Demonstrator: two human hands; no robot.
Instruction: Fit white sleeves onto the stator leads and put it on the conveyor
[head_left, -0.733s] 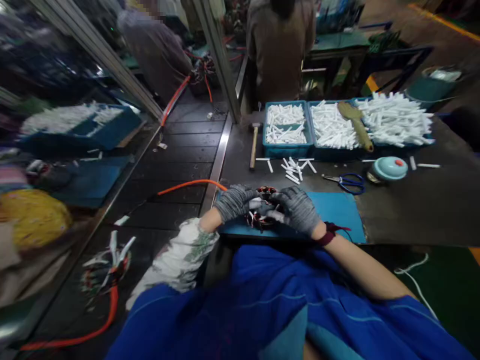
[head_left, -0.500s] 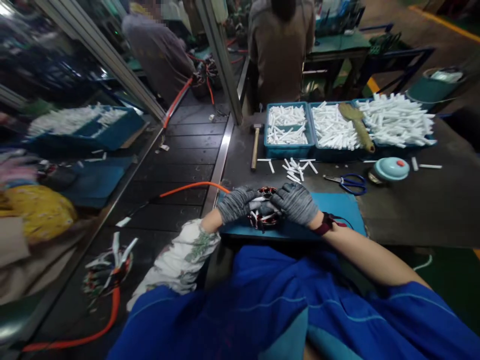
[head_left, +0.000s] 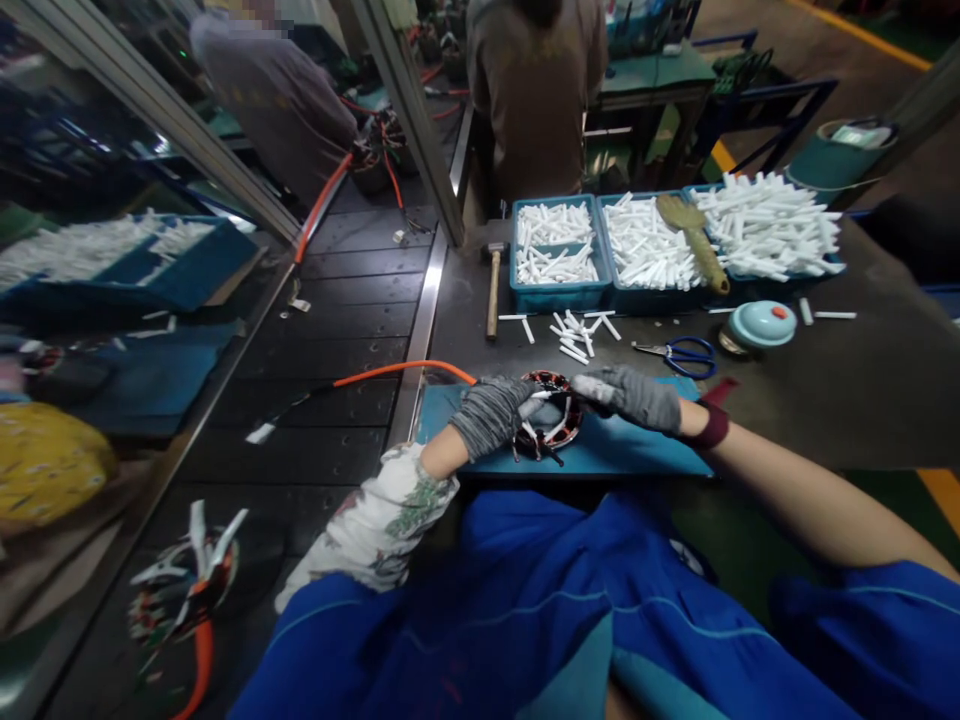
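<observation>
Left hand in grey knit glove (head_left: 491, 415): fingers curled at left rim of round copper-and-black wire-wound ring (head_left: 571, 428); pinch hidden, cannot tell. Right hand in grey glove (head_left: 634, 398): fingers close together by ring's upper right; grip unclear. Ring on flat blue mat (head_left: 622, 450), dark tabletop (head_left: 825, 400). Beyond: loose white sticks (head_left: 576, 336), blue-handled scissors (head_left: 691, 357).

Dark workbench (head_left: 847, 390) beside slatted conveyor (head_left: 352, 415); metal post (head_left: 409, 110); yellow-lined floor (head_left: 885, 85).

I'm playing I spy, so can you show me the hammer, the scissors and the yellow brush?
hammer (head_left: 493, 299): head view, on its wooden handle
scissors (head_left: 692, 357): head view, on the blue handles
yellow brush (head_left: 703, 257): head view, on its handle
</observation>
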